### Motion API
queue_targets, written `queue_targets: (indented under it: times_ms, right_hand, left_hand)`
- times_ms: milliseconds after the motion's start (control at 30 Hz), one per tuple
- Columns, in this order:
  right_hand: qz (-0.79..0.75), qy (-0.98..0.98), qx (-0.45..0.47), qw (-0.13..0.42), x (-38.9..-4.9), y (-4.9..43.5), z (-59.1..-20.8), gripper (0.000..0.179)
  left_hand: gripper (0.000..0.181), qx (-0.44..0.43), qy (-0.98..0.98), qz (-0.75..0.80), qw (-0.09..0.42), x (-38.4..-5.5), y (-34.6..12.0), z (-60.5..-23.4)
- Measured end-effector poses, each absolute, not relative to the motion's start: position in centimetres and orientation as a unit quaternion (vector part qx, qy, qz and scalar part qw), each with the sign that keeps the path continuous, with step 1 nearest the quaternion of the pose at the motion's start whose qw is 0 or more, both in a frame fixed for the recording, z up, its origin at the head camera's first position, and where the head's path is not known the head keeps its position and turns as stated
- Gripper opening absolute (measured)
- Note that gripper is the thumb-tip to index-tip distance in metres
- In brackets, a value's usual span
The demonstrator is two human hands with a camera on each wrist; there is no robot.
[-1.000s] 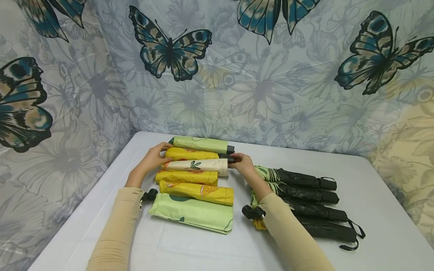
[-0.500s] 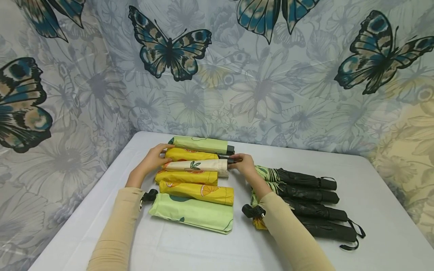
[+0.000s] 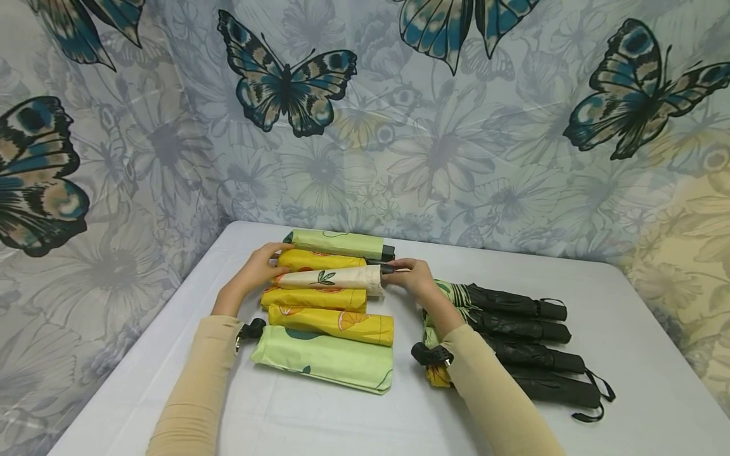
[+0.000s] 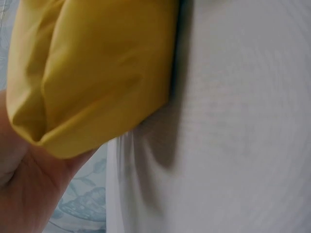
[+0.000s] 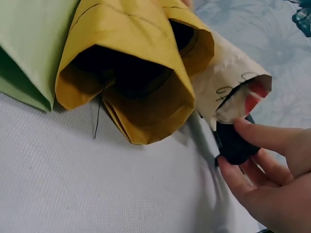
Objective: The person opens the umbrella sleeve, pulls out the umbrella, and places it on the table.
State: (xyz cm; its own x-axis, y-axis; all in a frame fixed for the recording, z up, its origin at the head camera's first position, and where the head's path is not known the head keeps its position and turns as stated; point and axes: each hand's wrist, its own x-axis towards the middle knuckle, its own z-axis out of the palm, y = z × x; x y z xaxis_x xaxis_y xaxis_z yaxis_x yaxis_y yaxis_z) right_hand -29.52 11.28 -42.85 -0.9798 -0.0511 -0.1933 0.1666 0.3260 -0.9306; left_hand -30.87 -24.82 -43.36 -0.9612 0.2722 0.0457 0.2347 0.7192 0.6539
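Observation:
A cream folding umbrella with a green leaf print lies among yellow and green umbrellas at the middle left in the head view. My left hand is at its left end, thumb against the cream cloth and fingers reaching past a yellow umbrella. In the left wrist view another yellow umbrella covers most of my left hand's work. My right hand pinches the black handle, which sticks out of the cream cover's open end, between thumb and fingers in the right wrist view.
A light green umbrella lies at the back; another yellow umbrella and a wider green umbrella lie in front. Several black-ended umbrellas lie at the right under my right forearm. Butterfly-print cloth hangs behind the white table.
My right hand has shifted slightly right and its fingers have moved at the black handle. The cream cover's right end looks more crumpled. My left hand stays nearly still.

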Motion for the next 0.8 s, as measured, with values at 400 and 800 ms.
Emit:
queue_targets:
  times_ms: [400, 800]
  right_hand:
    - [-0.665, 0.734, 0.048, 0.132, -29.1, 11.5, -42.2, 0.046]
    - [-0.683, 0.719, 0.059, 0.112, -28.5, 11.5, -41.2, 0.045]
  left_hand:
    - [0.055, 0.124, 0.927, 0.351, 0.03, -30.8, -25.0, -43.5]
    - [0.053, 0.125, 0.922, 0.365, 0.028, -30.8, -25.1, -43.5]
